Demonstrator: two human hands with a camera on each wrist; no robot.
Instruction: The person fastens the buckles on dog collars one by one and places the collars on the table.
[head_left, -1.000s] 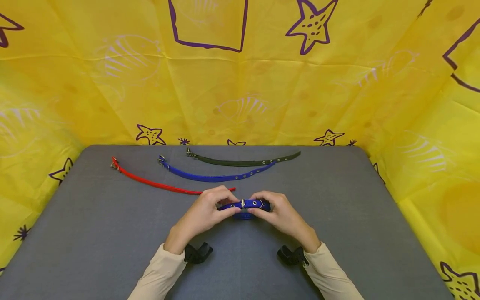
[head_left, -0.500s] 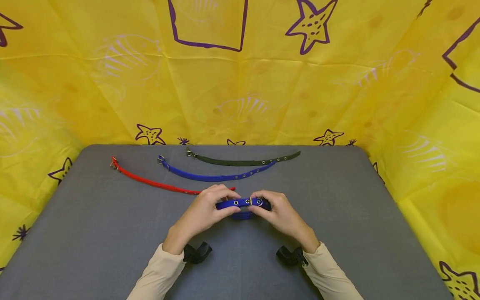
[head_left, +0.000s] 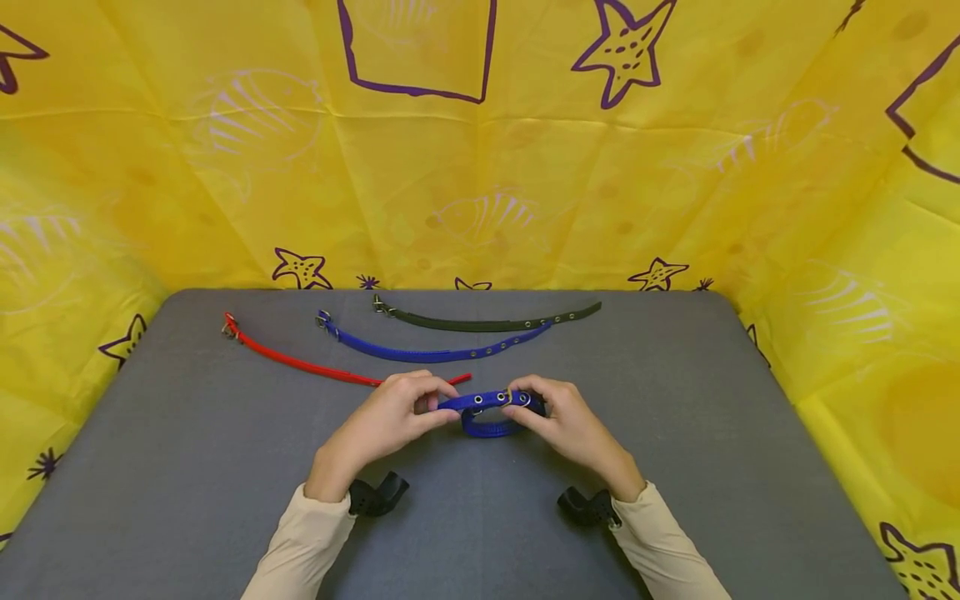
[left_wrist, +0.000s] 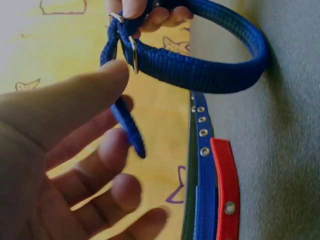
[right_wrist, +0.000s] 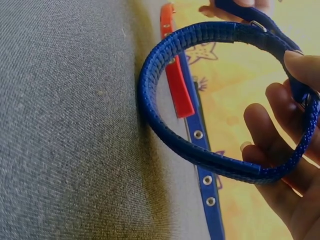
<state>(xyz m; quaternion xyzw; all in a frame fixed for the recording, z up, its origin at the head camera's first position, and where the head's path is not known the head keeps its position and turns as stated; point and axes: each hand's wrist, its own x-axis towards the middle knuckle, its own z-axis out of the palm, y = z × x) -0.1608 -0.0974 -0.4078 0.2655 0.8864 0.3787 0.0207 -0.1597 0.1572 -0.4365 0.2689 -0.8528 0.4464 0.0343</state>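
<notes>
A blue collar (head_left: 489,430) is bent into a loop between both hands, its strap end passed through the metal buckle (head_left: 509,397). My left hand (head_left: 382,421) pinches the strap's pointed tail between thumb and index finger, the other fingers spread in the left wrist view. At the buckle end, my right hand (head_left: 570,421) pinches the collar with thumb and fingers. The padded loop (right_wrist: 150,95) curves down close over the table in the right wrist view. Eyelets show along the top stretch of strap. Part of the buckle is hidden behind the right thumb.
Behind the hands lie three more collars on the grey table (head_left: 675,467): red (head_left: 300,364), blue (head_left: 420,357) and dark green (head_left: 465,326). The red one passes behind the left hand. A yellow patterned cloth (head_left: 480,167) surrounds the table's back and sides.
My left hand has drawn away to the left with the strap's tail, so the gap between the hands is wider. The buckle has shifted slightly right, and more of the loop shows.
</notes>
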